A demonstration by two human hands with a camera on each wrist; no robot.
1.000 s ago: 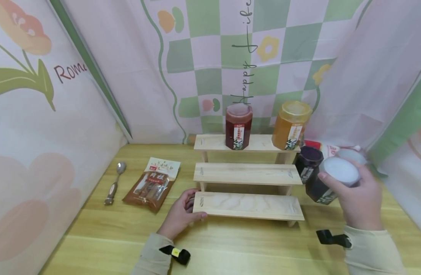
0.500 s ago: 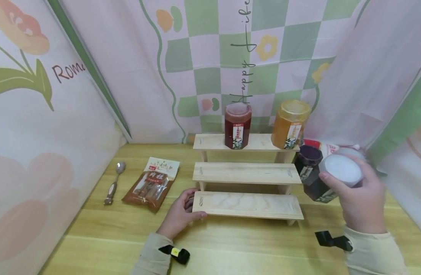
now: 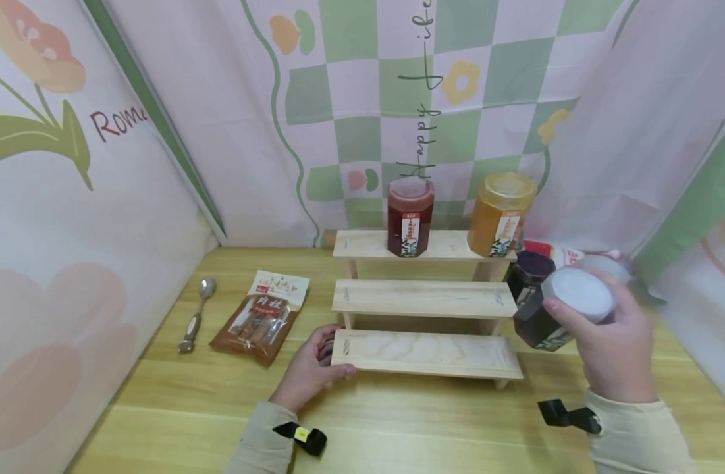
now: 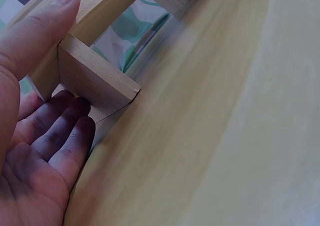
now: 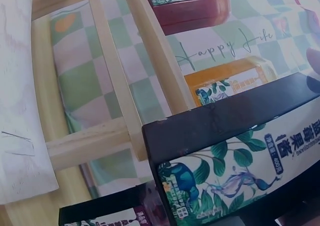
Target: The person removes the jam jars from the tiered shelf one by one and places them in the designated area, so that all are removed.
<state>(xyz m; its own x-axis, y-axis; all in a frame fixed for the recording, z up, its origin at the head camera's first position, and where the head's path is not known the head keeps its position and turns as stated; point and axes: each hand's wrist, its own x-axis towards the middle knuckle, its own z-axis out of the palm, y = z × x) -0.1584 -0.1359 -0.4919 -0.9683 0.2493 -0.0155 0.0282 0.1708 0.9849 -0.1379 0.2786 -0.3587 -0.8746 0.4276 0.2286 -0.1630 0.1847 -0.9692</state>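
Observation:
My right hand [image 3: 611, 342] grips a dark jar [image 3: 540, 324] with a white lid [image 3: 578, 293], tilted and lifted just right of the three-step wooden rack [image 3: 424, 299]. Close up in the right wrist view, the dark jar [image 5: 235, 151] shows a leafy label. A second dark jar [image 3: 529, 271] stands behind it. My left hand [image 3: 310, 368] holds the left end of the rack's lowest step [image 4: 95, 79], thumb on top and fingers [image 4: 60, 131] underneath. A red jar [image 3: 410, 216] and an amber jar [image 3: 501, 214] stand on the top step.
A brown snack packet [image 3: 263, 317] and a metal spoon [image 3: 197, 313] lie on the wooden table [image 3: 220, 408] left of the rack. A red-capped bottle [image 3: 560, 255] lies behind the jars. Patterned cloth walls close in the back and both sides.
My right hand has moved the dark jar a little left and up toward the rack. The left hand has stayed on the lowest step.

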